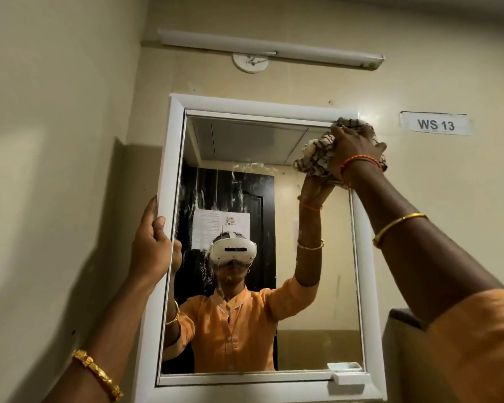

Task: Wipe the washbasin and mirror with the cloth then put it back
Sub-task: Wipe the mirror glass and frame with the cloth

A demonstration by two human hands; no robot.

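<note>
The mirror [259, 228] fills the centre of the frame, set in a white frame [169, 158] on a pale wall. At its upper right corner the right hand [352, 149] presses a bunched cloth [314, 158] — cream with dark brown lines — against the glass and the top edge of the white frame. The fingers of this hand are closed around the cloth, clamping the wad, and part of the fabric hangs loose to the left of the wrist. An orange thread band [358, 162] circles the wrist, and a thin gold bangle [399, 225] sits lower on the forearm toward the right of the frame.

At centre left the left hand [150, 242] grips the white frame's outer edge, with the fingers curled around the side and the thumb lying on its front face. A heavier gold bracelet [98, 373] shows on that arm at the lower left.

Wet streaks and smears [239, 181] run down the upper middle of the glass. Above the mirror, at the top of the frame, a tube light [271, 49] is fixed to the wall, and a paper label [435, 124] reading "WS 13" is stuck at the upper right. A small white soap tray [351, 378] sits on the lower right edge of the white frame.
</note>
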